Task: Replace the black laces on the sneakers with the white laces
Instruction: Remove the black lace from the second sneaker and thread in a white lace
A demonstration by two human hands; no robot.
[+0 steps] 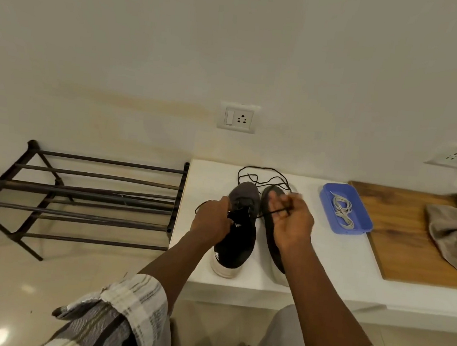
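The person stands at a low white tabletop [324, 265] with a pair of black knit sneakers side by side on it, toes towards the wall. The left hand [211, 218] has its fingers curled over the tongue and lacing area of the black sneaker with the white sole [236, 240], apparently pinning it down so it does not slide while the lace is drawn. The right hand [294, 221], over the other dark sneaker [269, 238], pinches a thin black lace [269, 212] between thumb and fingertips and holds it taut out to the side, though blur hides the exact finger placement. More black lace [263, 176] lies looped loosely beyond the toes; whether it is the same cord I cannot tell. The coiled white laces [342, 211] wait in a shallow blue plastic tray [355, 230] just to the right, within easy reach for rethreading, which looks not yet begun.
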